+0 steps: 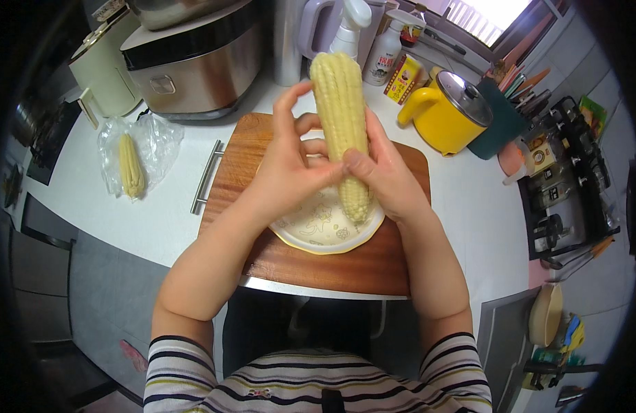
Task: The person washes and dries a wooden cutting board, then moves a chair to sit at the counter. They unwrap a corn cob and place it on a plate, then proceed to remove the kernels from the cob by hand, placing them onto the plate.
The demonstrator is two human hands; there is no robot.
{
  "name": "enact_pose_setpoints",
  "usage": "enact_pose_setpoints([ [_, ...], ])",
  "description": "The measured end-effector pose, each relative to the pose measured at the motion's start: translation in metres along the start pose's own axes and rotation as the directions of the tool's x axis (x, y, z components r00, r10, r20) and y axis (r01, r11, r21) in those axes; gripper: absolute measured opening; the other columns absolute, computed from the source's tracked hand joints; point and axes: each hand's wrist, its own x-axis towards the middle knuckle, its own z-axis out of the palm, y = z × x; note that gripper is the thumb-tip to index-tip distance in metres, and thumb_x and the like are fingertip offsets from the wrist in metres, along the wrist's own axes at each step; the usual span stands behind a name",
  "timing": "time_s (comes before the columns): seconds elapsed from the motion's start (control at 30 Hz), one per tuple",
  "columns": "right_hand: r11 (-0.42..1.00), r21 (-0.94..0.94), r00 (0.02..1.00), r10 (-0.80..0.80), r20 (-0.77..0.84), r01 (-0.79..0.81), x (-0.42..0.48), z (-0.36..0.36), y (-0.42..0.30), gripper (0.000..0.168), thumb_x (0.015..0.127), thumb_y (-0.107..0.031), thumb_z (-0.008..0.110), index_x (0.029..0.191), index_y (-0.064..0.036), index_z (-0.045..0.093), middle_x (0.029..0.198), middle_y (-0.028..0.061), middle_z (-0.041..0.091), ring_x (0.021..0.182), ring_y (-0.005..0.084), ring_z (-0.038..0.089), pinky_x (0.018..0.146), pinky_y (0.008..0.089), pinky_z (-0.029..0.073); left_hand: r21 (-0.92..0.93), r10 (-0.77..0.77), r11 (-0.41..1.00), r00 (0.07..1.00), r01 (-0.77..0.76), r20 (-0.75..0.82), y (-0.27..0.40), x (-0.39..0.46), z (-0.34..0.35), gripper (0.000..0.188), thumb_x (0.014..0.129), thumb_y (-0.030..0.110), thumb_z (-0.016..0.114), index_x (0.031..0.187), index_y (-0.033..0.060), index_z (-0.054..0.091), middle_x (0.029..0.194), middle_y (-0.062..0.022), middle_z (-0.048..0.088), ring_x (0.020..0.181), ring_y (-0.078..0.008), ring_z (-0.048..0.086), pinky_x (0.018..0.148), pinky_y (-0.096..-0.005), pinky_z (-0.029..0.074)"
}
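Observation:
A husked ear of pale yellow corn (340, 103) is tilted up in front of me, its tapered end towards me. My right hand (393, 175) grips it from the right, thumb across the kernels. On the other side my left hand (292, 165) has its thumb against the ear, its fingers curved behind and beside it. Below the corn lies a round, patterned plate (307, 240) with a yellow edge; a small yellow bit rests on it. The plate sits on a wooden cutting board (328, 271) with a metal handle (207, 175) at its left.
To the left, another corn ear (130, 168) lies on a clear plastic bag (160, 135). A rice cooker (194, 67) and pale green kettle (104, 67) stand behind it. Spray bottles (384, 54), a yellow pot (444, 118) and a utensil holder (498, 121) line the back right. A spice rack (566, 170) stands at the right.

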Motion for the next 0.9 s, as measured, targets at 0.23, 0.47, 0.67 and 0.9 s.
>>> enact_pose_setpoints([
  [0.23,0.986,-0.161,0.999,0.040,0.022,-0.036,-0.007,-0.016,-0.034,0.070,0.091,-0.015,0.059,0.148,-0.002,0.020,0.139,0.0101,0.042,0.125,0.0203,0.046,0.103,0.0326,0.038,0.086,0.127,0.986,0.973,-0.146,0.195,0.003,-0.007,-0.010,0.083,0.084,0.006,0.067,0.148,0.0154,0.016,0.133,-0.0208,0.046,0.101,-0.0230,0.063,0.081,-0.0335,0.054],
  [0.47,0.591,-0.796,0.954,-0.292,-0.065,0.127,-0.030,-0.015,-0.034,0.067,0.073,-0.011,0.066,0.136,-0.005,0.045,0.125,0.0174,0.057,0.113,0.0306,0.058,0.097,0.0354,0.044,-0.134,0.085,0.988,0.995,-0.079,0.044,0.017,-0.001,-0.029,0.072,0.085,0.020,0.065,0.147,0.0075,0.031,0.128,-0.0139,0.053,0.090,-0.0140,0.059,0.071,-0.0245,0.050],
  [0.67,0.469,-0.878,0.976,-0.218,-0.013,0.093,-0.034,-0.009,-0.024,0.071,0.069,-0.013,0.069,0.136,-0.009,0.045,0.120,0.0172,0.060,0.107,0.0322,0.062,0.089,0.0367,0.050,0.009,0.025,1.000,0.988,-0.027,0.153,0.017,-0.001,-0.033,0.069,0.080,0.022,0.073,0.140,0.0038,0.045,0.122,-0.0074,0.057,0.094,-0.0098,0.056,0.078,-0.0240,0.047],
  [0.9,0.271,-0.962,0.974,-0.222,-0.039,0.024,-0.039,-0.012,-0.019,0.067,0.067,-0.019,0.075,0.128,-0.010,0.050,0.106,0.0120,0.062,0.092,0.0320,0.064,0.077,0.0387,0.052,0.027,-0.127,0.992,0.970,0.124,0.208,0.020,-0.001,-0.031,0.054,0.082,0.013,0.072,0.132,0.0009,0.053,0.117,-0.0073,0.060,0.094,-0.0110,0.059,0.070,-0.0210,0.049],
])
